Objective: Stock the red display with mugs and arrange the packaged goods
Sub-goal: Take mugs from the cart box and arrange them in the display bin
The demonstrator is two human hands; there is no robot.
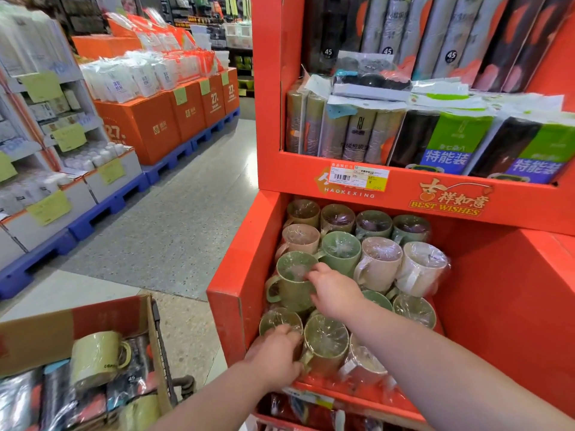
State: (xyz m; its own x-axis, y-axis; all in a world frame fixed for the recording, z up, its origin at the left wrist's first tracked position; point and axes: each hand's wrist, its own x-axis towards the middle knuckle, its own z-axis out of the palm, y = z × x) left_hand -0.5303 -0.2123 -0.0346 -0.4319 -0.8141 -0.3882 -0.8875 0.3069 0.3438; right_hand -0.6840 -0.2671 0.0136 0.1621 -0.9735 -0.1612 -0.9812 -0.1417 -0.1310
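Mugs (378, 262) in clear film fill the lower bin of the red display (497, 290); the right grip (334, 290) clasps a green mug (292, 284) by its rim near the bin's left wall; the left grip (277, 353) lies on a front-row mug (278, 318), closed or not I cannot tell; packaged goods (448, 144) stand on the shelf above.

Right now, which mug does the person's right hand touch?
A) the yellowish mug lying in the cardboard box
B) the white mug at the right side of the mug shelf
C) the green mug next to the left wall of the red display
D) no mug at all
C: the right hand has its fingers curled on the rim of the green mug, which stands next to the left wall of the red display.
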